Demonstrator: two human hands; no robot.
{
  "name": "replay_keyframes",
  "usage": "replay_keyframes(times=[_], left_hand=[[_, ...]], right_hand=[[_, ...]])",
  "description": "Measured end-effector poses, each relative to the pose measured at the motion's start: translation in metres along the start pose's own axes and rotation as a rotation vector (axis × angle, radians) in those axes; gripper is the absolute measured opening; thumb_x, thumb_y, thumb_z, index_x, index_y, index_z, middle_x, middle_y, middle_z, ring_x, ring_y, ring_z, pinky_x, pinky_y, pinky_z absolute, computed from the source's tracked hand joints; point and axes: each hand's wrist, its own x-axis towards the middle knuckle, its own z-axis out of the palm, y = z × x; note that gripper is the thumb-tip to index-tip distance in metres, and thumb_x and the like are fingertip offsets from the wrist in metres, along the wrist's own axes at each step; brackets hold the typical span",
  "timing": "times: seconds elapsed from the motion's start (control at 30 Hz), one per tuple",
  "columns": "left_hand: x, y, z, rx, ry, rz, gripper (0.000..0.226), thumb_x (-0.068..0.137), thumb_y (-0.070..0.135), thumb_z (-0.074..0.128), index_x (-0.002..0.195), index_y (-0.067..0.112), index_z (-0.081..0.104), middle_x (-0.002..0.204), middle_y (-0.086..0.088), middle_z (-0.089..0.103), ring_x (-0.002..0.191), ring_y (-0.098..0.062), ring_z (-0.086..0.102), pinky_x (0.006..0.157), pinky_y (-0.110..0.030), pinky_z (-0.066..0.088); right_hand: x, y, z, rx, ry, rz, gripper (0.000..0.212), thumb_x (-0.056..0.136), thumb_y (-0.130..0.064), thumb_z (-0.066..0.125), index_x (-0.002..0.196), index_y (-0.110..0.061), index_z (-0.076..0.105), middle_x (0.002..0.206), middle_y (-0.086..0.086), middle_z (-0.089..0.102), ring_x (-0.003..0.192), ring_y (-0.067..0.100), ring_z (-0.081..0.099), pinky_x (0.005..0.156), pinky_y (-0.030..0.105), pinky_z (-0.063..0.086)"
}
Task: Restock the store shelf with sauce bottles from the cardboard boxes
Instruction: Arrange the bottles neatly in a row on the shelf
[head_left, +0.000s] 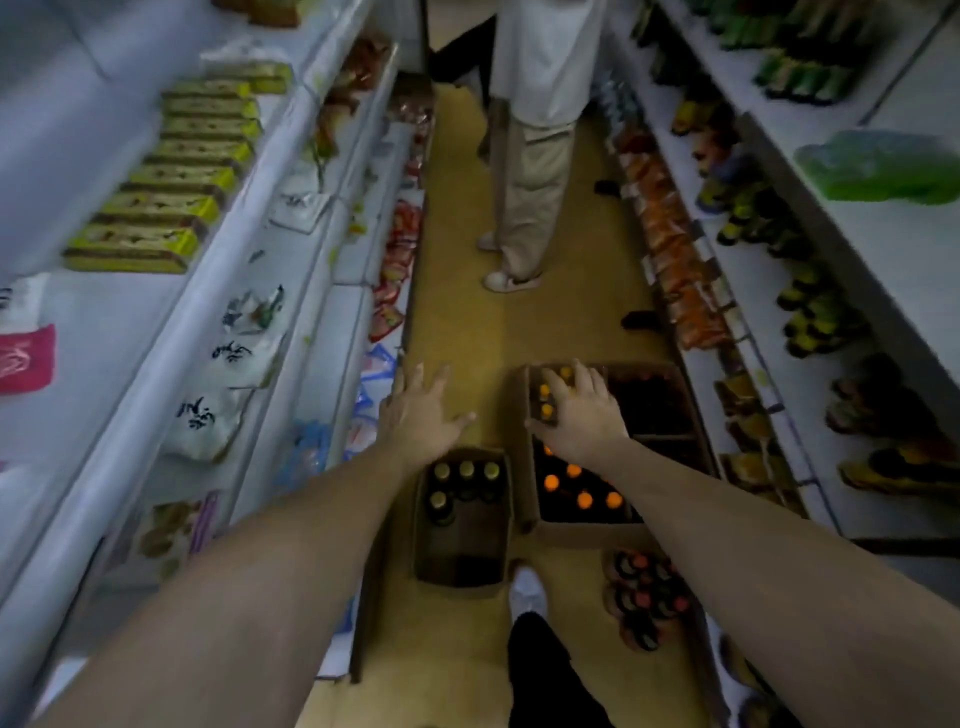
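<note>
Two cardboard boxes stand on the aisle floor below me. The smaller box (462, 566) on the left holds several dark bottles with gold caps (466, 470) at its far end. The larger box (524, 499) on the right holds several dark bottles with orange caps (574, 470). My right hand (582, 410) reaches over the larger box, fingers spread above orange-capped bottles at its far left; whether it touches them is unclear. My left hand (418, 410) hovers open above the floor just beyond the smaller box, holding nothing.
Stocked shelves line both sides of the narrow aisle; the right shelf (769, 291) carries bottles and packets. A person in beige trousers (530, 197) stands ahead in the aisle. A shrink-wrapped pack of bottles (644, 597) lies on the floor by my white shoe (527, 592).
</note>
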Motion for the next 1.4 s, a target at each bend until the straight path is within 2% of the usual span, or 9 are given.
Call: replay_keyframes(times=[0.23,0.4,0.5,0.67,0.77,0.9,1.03,1.17,1.4], left_hand=[[0.040,-0.019,0.078,-0.143,-0.101,-0.170,0.092,0.091,0.064,0.062,0.163,0.023,0.022,0.170,-0.016,0.015,0.155,-0.040,0.016,0.122,-0.052,0.027],[0.060,-0.040,0.155,-0.274,-0.087,-0.228,0.090,0.081,0.068,0.046,0.158,0.023,0.036,0.159,-0.017,0.037,0.142,-0.043,0.041,0.109,-0.058,0.043],[0.077,-0.046,0.177,-0.275,-0.074,-0.237,0.078,0.084,0.043,0.074,0.150,0.016,0.045,0.149,-0.025,0.051,0.135,-0.049,0.051,0.107,-0.061,0.047],[0.117,-0.089,0.254,-0.354,-0.231,-0.337,0.089,0.088,0.053,0.074,0.160,0.022,0.032,0.168,-0.007,0.026,0.152,-0.030,0.029,0.121,-0.046,0.030],[0.134,-0.109,0.303,-0.420,-0.220,-0.399,0.084,0.083,0.062,0.069,0.153,0.025,0.041,0.162,-0.005,0.036,0.148,-0.031,0.036,0.119,-0.042,0.031],[0.152,-0.131,0.365,-0.567,-0.238,-0.492,0.071,0.086,0.044,0.078,0.147,0.021,0.051,0.148,-0.004,0.052,0.138,-0.025,0.047,0.109,-0.032,0.036],[0.169,-0.147,0.423,-0.596,-0.228,-0.547,0.070,0.083,0.059,0.069,0.140,0.023,0.054,0.131,0.005,0.063,0.127,-0.018,0.057,0.100,-0.030,0.040],[0.187,-0.146,0.458,-0.747,-0.125,-0.763,0.081,0.090,0.033,0.077,0.158,0.017,0.035,0.145,-0.008,0.057,0.136,-0.030,0.051,0.095,-0.026,0.032],[0.203,-0.155,0.508,-0.968,0.044,-0.967,0.084,0.080,0.016,0.087,0.153,0.028,0.047,0.146,-0.002,0.059,0.140,-0.023,0.049,0.112,-0.036,0.041]], right_hand=[[0.098,0.019,0.064,-0.006,-0.223,-0.119,0.082,0.098,-0.061,0.054,0.162,-0.025,0.016,0.169,0.013,0.006,0.154,0.039,0.011,0.121,0.052,0.026],[0.140,0.022,0.142,-0.023,-0.321,-0.159,0.078,0.098,-0.048,0.061,0.160,-0.021,0.022,0.165,0.015,0.020,0.150,0.040,0.020,0.116,0.051,0.035],[0.163,0.024,0.188,0.009,-0.387,-0.155,0.078,0.098,-0.049,0.060,0.160,-0.020,0.023,0.163,0.014,0.020,0.149,0.041,0.021,0.114,0.051,0.037],[0.208,0.024,0.260,0.086,-0.432,-0.071,0.078,0.096,-0.046,0.064,0.158,-0.015,0.029,0.162,0.017,0.029,0.147,0.039,0.028,0.115,0.046,0.032],[0.232,0.023,0.309,0.107,-0.435,0.005,0.072,0.093,-0.040,0.066,0.153,-0.013,0.036,0.149,0.015,0.041,0.139,0.040,0.040,0.107,0.046,0.042],[0.265,0.026,0.367,0.080,-0.482,0.034,0.073,0.093,-0.038,0.064,0.153,-0.014,0.030,0.147,0.016,0.035,0.136,0.041,0.038,0.099,0.046,0.042],[0.292,0.033,0.410,0.035,-0.408,-0.035,0.072,0.092,-0.030,0.069,0.153,-0.016,0.032,0.154,0.018,0.029,0.143,0.040,0.030,0.105,0.045,0.042],[0.316,0.040,0.446,0.002,-0.359,-0.039,0.063,0.094,-0.022,0.068,0.148,-0.012,0.037,0.147,0.020,0.036,0.136,0.039,0.038,0.105,0.044,0.043],[0.329,0.020,0.496,0.550,-0.017,0.402,0.049,0.089,-0.012,0.073,0.133,-0.006,0.052,0.136,0.018,0.052,0.121,0.038,0.055,0.101,0.046,0.047]])
